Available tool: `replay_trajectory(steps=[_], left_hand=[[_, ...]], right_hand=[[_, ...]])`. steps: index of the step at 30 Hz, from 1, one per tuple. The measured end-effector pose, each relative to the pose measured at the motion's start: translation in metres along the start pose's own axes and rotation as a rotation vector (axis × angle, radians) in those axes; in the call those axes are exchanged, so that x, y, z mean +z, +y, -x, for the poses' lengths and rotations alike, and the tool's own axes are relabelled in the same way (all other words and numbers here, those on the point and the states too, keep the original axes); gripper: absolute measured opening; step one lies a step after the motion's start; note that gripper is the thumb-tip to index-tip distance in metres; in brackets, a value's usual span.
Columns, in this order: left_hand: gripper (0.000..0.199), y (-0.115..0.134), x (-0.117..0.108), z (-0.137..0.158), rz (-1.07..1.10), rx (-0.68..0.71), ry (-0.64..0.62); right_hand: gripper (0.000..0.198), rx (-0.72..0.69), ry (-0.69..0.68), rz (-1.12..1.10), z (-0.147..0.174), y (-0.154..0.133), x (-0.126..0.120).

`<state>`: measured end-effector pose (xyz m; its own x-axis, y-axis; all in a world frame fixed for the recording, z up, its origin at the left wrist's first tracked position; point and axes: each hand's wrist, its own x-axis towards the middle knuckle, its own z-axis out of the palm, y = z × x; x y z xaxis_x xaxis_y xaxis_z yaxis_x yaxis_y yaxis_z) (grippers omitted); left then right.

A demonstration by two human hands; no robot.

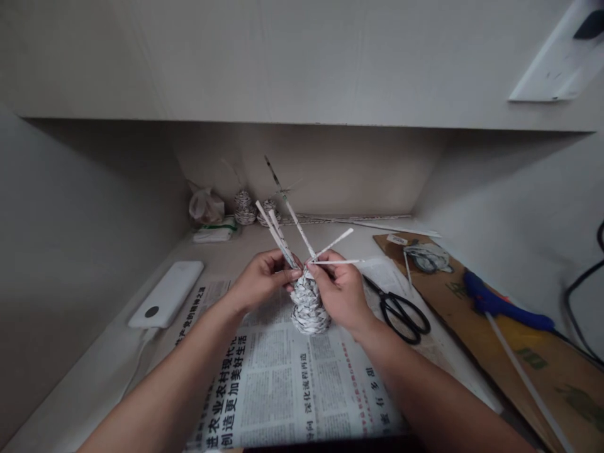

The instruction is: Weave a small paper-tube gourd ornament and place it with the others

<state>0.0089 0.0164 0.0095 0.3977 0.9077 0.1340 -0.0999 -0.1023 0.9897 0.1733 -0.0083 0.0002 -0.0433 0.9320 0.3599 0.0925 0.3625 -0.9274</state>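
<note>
In the head view, the woven paper piece (310,314) is at the middle of the table (214,259), upright above a newspaper sheet (268,384), with unwoven paper strips (302,229) fanning from its top. The left hand (264,277) has its grip closed, thumb and fingers pinching the top edge where some strips come out; the right hand (342,289) likewise has its grip closed on the opposite side of that top. The step in hand seems to be working these strips into the rim; the next move probably calls for one hand to pin the weave while the other bends a strip across its neighbour. As for containers, a translucent plastic bag (206,206) stands at the back left, its contents too blurred to tell; beside it are two woven gourd shapes (244,207), and whether they are hollow cannot be told.
</note>
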Motion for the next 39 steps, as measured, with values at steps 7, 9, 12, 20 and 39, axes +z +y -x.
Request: replay_trajectory(steps=[7,9,12,20,39], left_hand=[[0.017,-0.003,-0.001,-0.002,0.165,-0.088,-0.023],[0.017,-0.003,-0.001,-0.002,0.164,-0.091,-0.023],[0.016,-0.003,-0.002,-0.002,0.075,-0.043,0.011],[0.008,-0.010,0.002,0.001,-0.398,0.153,0.180],[0.006,-0.009,0.015,0.005,-0.621,0.214,0.406]], right_hand=[[0.009,-0.032,-0.032,-0.036,0.000,-0.007,-0.001],[0.009,-0.041,-0.047,-0.017,0.000,-0.008,-0.002],[0.010,-0.051,-0.072,0.018,0.000,-0.006,-0.002],[0.010,0.010,-0.028,0.056,-0.002,0.001,-0.002],[0.010,0.047,0.044,0.012,0.001,-0.001,0.008]])
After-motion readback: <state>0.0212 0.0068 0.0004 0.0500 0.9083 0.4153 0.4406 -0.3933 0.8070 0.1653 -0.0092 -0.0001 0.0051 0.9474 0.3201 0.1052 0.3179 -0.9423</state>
